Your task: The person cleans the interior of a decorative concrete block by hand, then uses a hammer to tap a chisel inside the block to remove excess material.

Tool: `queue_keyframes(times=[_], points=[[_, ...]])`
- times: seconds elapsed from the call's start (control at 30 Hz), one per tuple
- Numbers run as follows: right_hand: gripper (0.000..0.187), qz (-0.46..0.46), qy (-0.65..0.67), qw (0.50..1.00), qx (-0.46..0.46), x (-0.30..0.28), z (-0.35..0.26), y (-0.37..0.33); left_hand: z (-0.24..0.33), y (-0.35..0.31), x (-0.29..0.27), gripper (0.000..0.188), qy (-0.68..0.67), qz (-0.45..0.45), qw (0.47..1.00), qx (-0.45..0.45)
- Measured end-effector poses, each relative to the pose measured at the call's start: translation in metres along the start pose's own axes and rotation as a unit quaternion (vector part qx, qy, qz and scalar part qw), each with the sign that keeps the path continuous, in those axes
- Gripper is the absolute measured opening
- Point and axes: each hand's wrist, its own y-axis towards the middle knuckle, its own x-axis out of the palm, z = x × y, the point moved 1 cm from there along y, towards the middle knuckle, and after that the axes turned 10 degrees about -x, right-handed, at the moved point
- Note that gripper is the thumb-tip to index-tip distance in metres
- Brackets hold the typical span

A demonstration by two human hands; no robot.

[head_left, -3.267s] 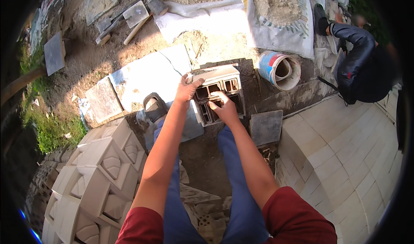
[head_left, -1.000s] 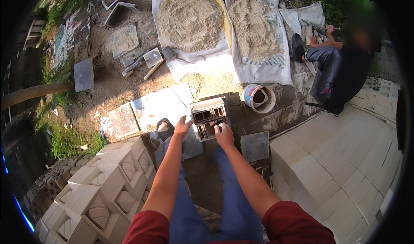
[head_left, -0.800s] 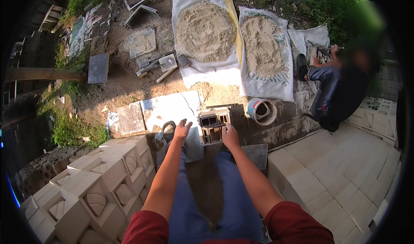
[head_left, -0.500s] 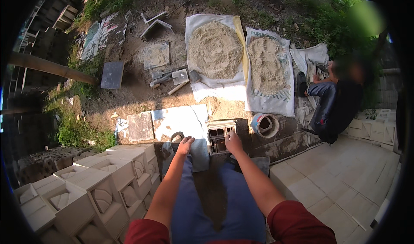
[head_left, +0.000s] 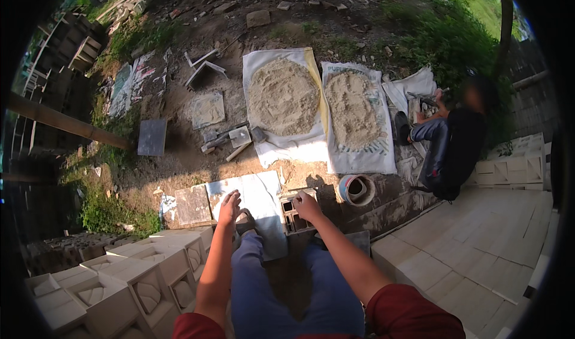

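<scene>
In front of my feet stands a small mould-like frame with a pale rim and several dark square openings. My right hand is closed above its right side; whether the fingers grip the rim or some small thing, I cannot make out. To the left, my left hand is raised with its fingers stretched out and nothing in it. Beneath that hand lies a pale blue-white sheet, lit by the sun, beside my shoe.
Two sacks bear sandy powder heaps. A bucket stands right of the frame. Hand tools lie beyond the sheet. Pale hollow blocks are stacked at left, a pale block surface at right. Another person sits at far right.
My left hand has moved left and forward, away from the frame. My right hand stays at the frame's right side. The view has tilted up, so the ground sits lower.
</scene>
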Motion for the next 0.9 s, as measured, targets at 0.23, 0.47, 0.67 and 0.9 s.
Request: queue_keyframes(times=[0.23, 0.47, 0.67, 0.9], points=[[0.029, -0.044, 0.051, 0.998, 0.006, -0.021, -0.033, 0.021, 0.021, -0.020, 0.001, 0.052, -0.025, 0.020, 0.999, 0.011], [0.029, -0.047, 0.035, 0.998, -0.025, -0.010, -0.014, 0.055, 0.043, -0.009, 0.010, 0.057, -0.053, 0.026, 0.997, 0.041], [0.037, -0.104, -0.009, 0.994, 0.033, 0.049, -0.028, 0.113, 0.025, 0.068, -0.026, 0.050, -0.165, 0.063, 0.984, 0.012], [0.030, -0.090, 0.023, 0.994, 0.061, 0.126, -0.045, 0.198, 0.047, 0.142, -0.060, 0.047, -0.183, 0.107, 0.976, -0.053]])
